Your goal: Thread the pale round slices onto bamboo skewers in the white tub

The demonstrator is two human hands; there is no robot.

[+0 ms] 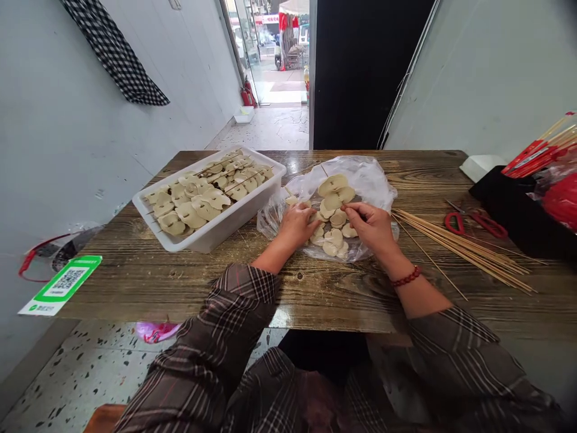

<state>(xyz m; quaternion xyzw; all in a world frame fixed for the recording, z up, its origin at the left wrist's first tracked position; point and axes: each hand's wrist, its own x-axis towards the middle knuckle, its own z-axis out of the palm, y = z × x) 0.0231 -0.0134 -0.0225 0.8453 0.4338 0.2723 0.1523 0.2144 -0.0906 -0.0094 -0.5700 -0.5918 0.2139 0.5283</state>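
- Slices (333,242): pale, round and flat, piled on the plastic bag (376,180) between the hands; the bag, spread on the table (180,282), presumably keeps them off the wood and within easy reach.
- Upper cluster (333,183): a few overlapping slices at the far side of the pile, a thin stick jutting from the top.
- White tub (210,240): just left of the bag, set at a slant, filled with skewered slices (202,207) laid in rows; likely kept close to spare a long reach.
- Bare sticks (460,246): fanned to the right of the bag, near ends towards the right hand, probably for easy picking.
- Scissors (478,222): red-handled, beyond the sticks, beside the black box (509,210).
- Left hand (297,225): palm down, fingers loosely bent over the left side of the pile, touching slices; whether it grips anything underneath cannot be told.
- Right hand (369,225): thumb and forefinger nearly together, seemingly pinching the lower edge of the upper cluster; the other fingers curl inward.
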